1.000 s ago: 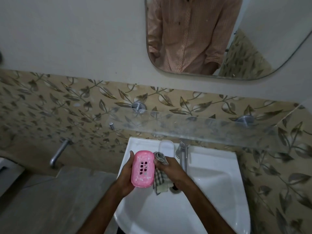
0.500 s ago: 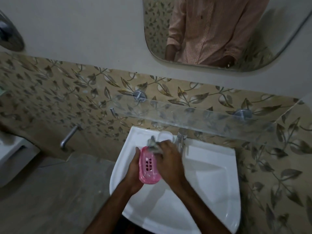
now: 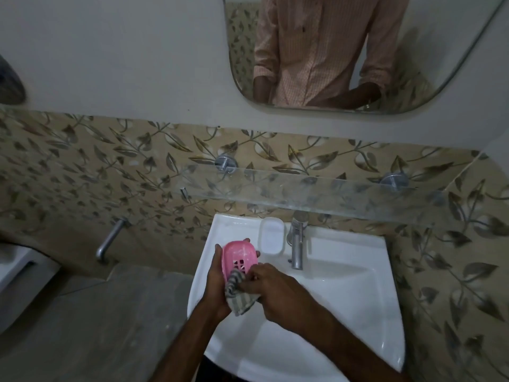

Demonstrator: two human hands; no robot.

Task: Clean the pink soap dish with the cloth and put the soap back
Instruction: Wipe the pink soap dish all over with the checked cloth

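The pink soap dish (image 3: 239,257), an oval tray with a slotted grid in its floor, is held over the left part of the white sink (image 3: 344,293). My left hand (image 3: 216,282) grips it from the left and underneath, fingertips showing at its far rim. My right hand (image 3: 271,288) pinches a grey striped cloth (image 3: 240,297) against the near end of the dish. A white oval soap (image 3: 271,235) lies on the sink's back ledge, just left of the tap.
A chrome tap (image 3: 296,241) rises from the back of the sink. A glass shelf (image 3: 316,194) juts from the leaf-patterned tiles above. A mirror (image 3: 358,51) hangs higher. A wall spout (image 3: 110,239) sticks out at left over the grey floor.
The cloth and my right hand have moved from the far end of the dish down to its near end. The dish now faces up more, showing its slotted inside.
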